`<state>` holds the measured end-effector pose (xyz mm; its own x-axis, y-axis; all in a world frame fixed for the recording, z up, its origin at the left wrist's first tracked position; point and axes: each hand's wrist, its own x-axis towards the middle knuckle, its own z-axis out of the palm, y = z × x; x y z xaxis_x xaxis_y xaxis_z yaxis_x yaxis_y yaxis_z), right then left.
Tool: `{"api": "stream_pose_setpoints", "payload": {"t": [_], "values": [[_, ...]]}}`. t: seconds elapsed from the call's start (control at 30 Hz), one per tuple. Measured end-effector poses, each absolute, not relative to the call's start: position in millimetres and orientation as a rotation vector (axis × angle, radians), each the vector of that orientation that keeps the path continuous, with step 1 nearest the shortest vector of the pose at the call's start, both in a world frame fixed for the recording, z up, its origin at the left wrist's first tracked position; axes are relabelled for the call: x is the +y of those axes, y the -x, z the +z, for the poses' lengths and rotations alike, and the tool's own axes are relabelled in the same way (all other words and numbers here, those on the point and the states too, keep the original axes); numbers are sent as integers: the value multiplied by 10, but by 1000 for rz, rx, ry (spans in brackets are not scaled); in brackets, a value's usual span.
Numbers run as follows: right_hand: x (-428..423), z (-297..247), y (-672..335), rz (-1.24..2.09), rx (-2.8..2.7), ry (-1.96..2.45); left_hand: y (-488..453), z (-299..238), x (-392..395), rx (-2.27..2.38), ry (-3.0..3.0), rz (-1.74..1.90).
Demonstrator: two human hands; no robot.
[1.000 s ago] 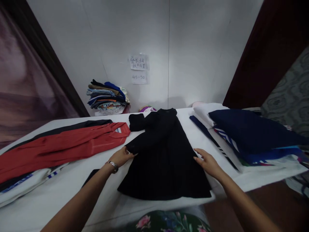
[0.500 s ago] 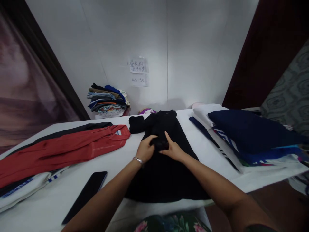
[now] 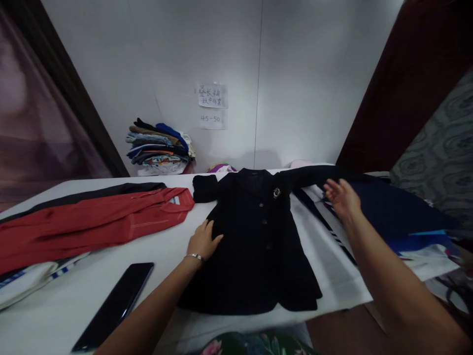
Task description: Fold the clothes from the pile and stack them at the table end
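Note:
A black jacket (image 3: 254,246) with buttons and a small brooch lies front up on the white table (image 3: 74,296). My left hand (image 3: 204,240) rests flat and open on its left side, a bracelet on the wrist. My right hand (image 3: 342,197) hovers open at the right, just beside the jacket's right sleeve (image 3: 314,175), which stretches out over the pile of clothes there. The jacket's left sleeve (image 3: 205,187) lies folded near the collar.
A red shirt (image 3: 92,222) over a dark garment and white clothes lies at the left. A dark phone (image 3: 114,305) sits near the front edge. Folded navy and white clothes (image 3: 399,217) are stacked at the right. A pile of folded clothes (image 3: 158,148) stands against the wall under paper notes.
Both hands met at the jacket's middle, then my right hand swung the right sleeve out to the right, uncovering the buttoned front. My left hand moved back to the jacket's left side.

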<state>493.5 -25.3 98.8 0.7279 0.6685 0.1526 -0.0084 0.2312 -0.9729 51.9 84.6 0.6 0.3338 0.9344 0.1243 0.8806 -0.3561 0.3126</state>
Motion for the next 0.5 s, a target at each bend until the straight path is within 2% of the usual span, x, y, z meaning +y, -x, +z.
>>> {"api": "stream_pose_setpoints", "payload": {"t": [0.13, 0.2, 0.27, 0.37, 0.5], "values": [[-317, 273, -4231, 798, -773, 1452, -342, -66, 934, 1744, -2153, 357], [-350, 95, -3976, 740, -899, 1590, -321, -43, 955, 1765, -1973, 339], [-400, 62, -3857, 676, -950, 1665, -321, 14, 956, 1678, -1749, 394], [-503, 164, -3851, 786, -880, 1665, -305, 162, 933, 1467, -1479, 538], [-667, 274, -3842, 846, -845, 1633, -173, 363, 966, 1381, -1485, 673]]}}
